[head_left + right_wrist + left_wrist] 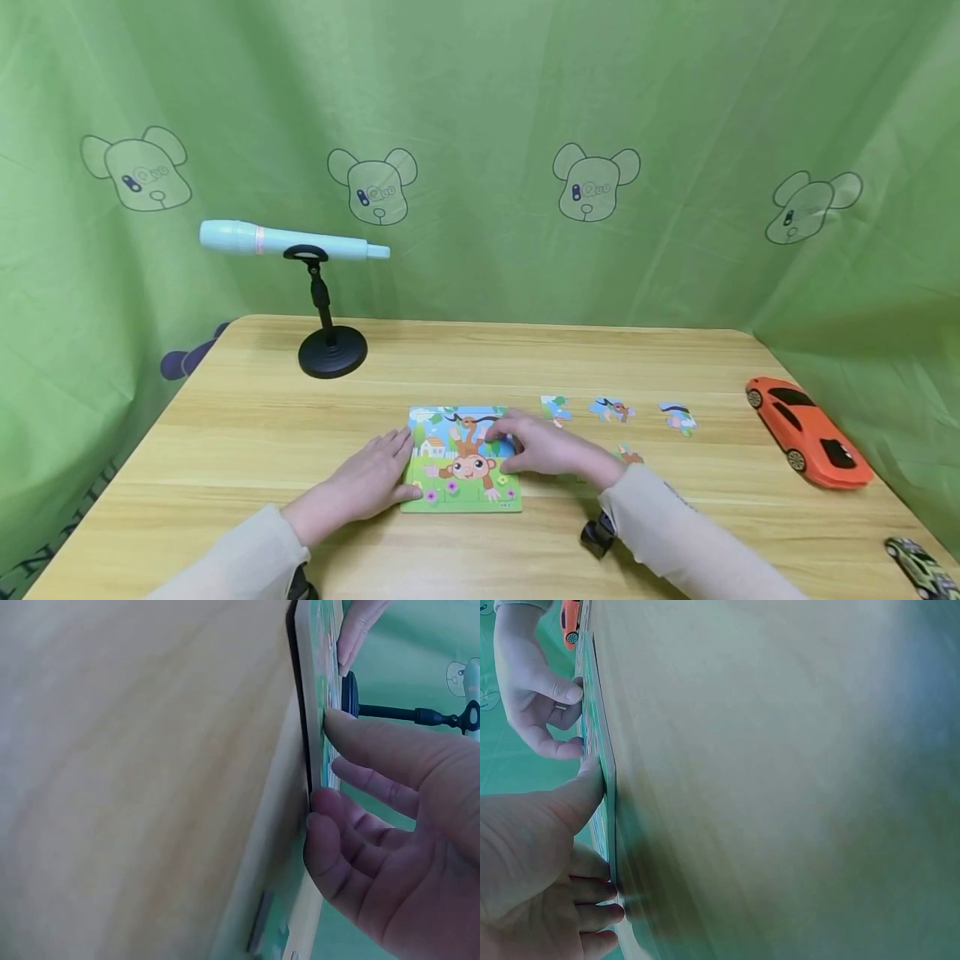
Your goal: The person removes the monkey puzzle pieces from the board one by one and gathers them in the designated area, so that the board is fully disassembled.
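A jigsaw puzzle board (462,504) with a monkey picture lies flat on the wooden table. My left hand (371,477) rests at its left edge, fingers extended and thumb on the lower left corner. Over the right part of the board, my right hand (542,448) has thumb and forefinger bent around a blue-green puzzle piece (496,448), at the board's surface. The right wrist view shows the thumb (367,739) against the board's face, with the other fingers curled near its edge. Whether that piece sits flush is hidden.
Loose puzzle pieces (611,409) lie right of the board, some partly under the right forearm. A red toy car (808,433) and a small patterned car (922,568) stand along the right side. At back left, a black stand (332,352) carries a light-blue microphone (292,242).
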A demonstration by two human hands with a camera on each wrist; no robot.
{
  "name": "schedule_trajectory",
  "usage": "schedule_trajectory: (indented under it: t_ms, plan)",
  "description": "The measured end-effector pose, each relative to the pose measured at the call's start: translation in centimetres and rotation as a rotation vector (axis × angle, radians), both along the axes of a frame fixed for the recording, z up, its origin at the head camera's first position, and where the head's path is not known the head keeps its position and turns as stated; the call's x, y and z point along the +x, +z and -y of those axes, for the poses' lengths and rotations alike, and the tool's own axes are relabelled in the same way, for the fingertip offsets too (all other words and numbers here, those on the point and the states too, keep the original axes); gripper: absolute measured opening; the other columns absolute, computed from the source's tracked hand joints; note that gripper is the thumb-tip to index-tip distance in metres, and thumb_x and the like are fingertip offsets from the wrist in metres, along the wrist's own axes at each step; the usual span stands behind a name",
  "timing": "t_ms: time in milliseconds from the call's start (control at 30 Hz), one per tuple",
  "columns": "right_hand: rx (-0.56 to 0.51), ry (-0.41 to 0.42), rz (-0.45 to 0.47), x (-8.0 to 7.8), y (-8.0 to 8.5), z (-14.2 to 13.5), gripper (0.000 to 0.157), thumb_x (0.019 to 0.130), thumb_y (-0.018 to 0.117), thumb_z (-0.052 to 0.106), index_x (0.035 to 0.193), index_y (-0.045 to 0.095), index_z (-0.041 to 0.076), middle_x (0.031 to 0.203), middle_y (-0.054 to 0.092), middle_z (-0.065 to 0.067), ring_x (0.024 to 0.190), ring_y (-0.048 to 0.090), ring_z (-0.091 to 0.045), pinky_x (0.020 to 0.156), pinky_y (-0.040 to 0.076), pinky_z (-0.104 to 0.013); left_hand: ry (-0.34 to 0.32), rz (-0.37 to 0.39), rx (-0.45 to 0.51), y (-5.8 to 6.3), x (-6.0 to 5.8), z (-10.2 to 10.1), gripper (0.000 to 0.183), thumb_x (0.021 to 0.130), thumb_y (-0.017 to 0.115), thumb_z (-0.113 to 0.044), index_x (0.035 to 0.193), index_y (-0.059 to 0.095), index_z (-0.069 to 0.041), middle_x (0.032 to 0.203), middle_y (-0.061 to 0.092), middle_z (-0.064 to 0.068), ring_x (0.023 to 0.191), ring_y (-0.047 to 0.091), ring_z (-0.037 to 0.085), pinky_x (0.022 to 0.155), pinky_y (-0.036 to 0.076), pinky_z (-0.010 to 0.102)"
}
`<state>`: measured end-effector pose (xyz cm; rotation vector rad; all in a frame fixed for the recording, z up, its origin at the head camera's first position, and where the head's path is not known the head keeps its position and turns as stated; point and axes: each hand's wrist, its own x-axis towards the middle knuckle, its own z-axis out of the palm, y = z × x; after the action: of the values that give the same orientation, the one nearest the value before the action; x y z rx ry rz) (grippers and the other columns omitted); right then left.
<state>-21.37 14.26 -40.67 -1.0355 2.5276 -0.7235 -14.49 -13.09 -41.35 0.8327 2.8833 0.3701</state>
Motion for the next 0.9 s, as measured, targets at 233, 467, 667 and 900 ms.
schedule_trajectory:
  t_ms: [233, 467, 667, 900]
  plan:
    - [0.016, -0.002, 0.033, 0.09, 0.13, 0.1, 0.034, 0.082, 0.07, 0.012, 0.113, 0.056, 0.012, 0.102, 0.046, -0.002, 0.079, 0.044, -0.018, 0.066, 0.041, -0.032, -0.001, -0.005, 0.003, 0.01, 0.03, -0.03, 0.074, 0.087, 0.06, -0.04, 0.132, 0.037, 0.014, 0.14, 0.031, 0.028, 0.127, 0.031, 0.042, 0.105, 0.026, 0.048]
    - [0.03, -0.003, 0.046, 0.17, 0.29, 0.2, 0.035, 0.083, 0.069, 0.012, 0.114, 0.054, 0.011, 0.105, 0.045, -0.004, 0.08, 0.044, -0.018, 0.068, 0.041, -0.034, 0.003, -0.006, 0.001, 0.06, 0.05, -0.09, 0.074, 0.087, 0.06, -0.04, 0.132, 0.038, 0.014, 0.14, 0.032, 0.028, 0.127, 0.031, 0.042, 0.104, 0.026, 0.049]
    - [0.028, -0.006, 0.029, 0.32, 0.39, 0.22, 0.037, 0.082, 0.069, 0.011, 0.117, 0.055, 0.009, 0.105, 0.043, -0.003, 0.079, 0.044, -0.017, 0.067, 0.042, -0.031, 0.013, 0.0, -0.004, 0.09, 0.03, -0.15, 0.074, 0.087, 0.06, -0.04, 0.133, 0.037, 0.014, 0.14, 0.031, 0.028, 0.128, 0.03, 0.041, 0.105, 0.025, 0.048]
    - [-0.002, 0.007, 0.016, 0.13, 0.08, 0.11, 0.038, 0.081, 0.07, 0.01, 0.114, 0.052, 0.012, 0.103, 0.042, -0.002, 0.075, 0.044, -0.016, 0.063, 0.042, -0.03, 0.02, 0.01, -0.01, 0.18, 0.02, -0.19, 0.074, 0.087, 0.06, -0.04, 0.133, 0.037, 0.013, 0.14, 0.031, 0.028, 0.128, 0.03, 0.041, 0.105, 0.025, 0.048]
